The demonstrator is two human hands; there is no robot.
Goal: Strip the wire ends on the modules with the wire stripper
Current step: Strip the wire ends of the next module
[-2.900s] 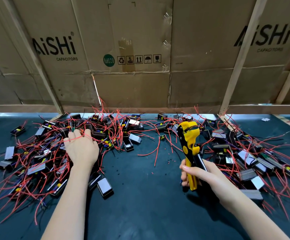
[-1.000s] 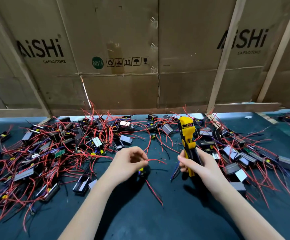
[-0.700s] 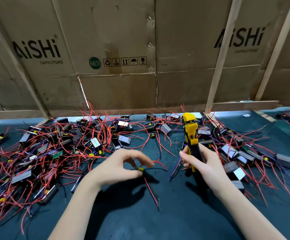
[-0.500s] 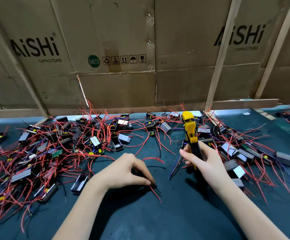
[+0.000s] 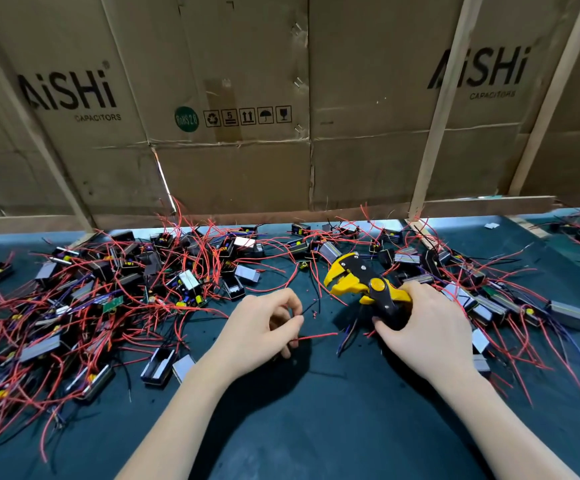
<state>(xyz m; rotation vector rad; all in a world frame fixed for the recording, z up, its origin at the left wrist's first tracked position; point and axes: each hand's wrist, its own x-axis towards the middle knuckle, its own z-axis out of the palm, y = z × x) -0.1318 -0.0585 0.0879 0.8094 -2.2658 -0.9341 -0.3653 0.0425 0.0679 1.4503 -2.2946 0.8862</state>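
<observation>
The wire stripper [image 5: 364, 285] is a yellow tool with black side plates, a black pivot knob and black handle grips; its toothed yellow jaws stand parted. It lies low over the dark bench [image 5: 316, 410], long axis running from the palm of the right hand [image 5: 423, 327] toward the upper left, jaws pointing left and away from the person, toward the gap above the left hand [image 5: 264, 327]. The right hand's fingers [image 5: 384, 325] are curled round the handles, the thumb under the black grip, so the head sticks out beyond the fingertips. The left hand's fingers [image 5: 292, 306] are bent, thumb and forefinger pinching a thin black wire, while a red wire [image 5: 316, 337] leaves the lower fingers and runs right, its free end just short of the right thumb. The module these wires belong to is hidden under the left palm. More modules [image 5: 184, 285], small black boxes with red leads, are heaped left of the left hand and right of the right hand, before a cardboard wall [image 5: 247, 168].
</observation>
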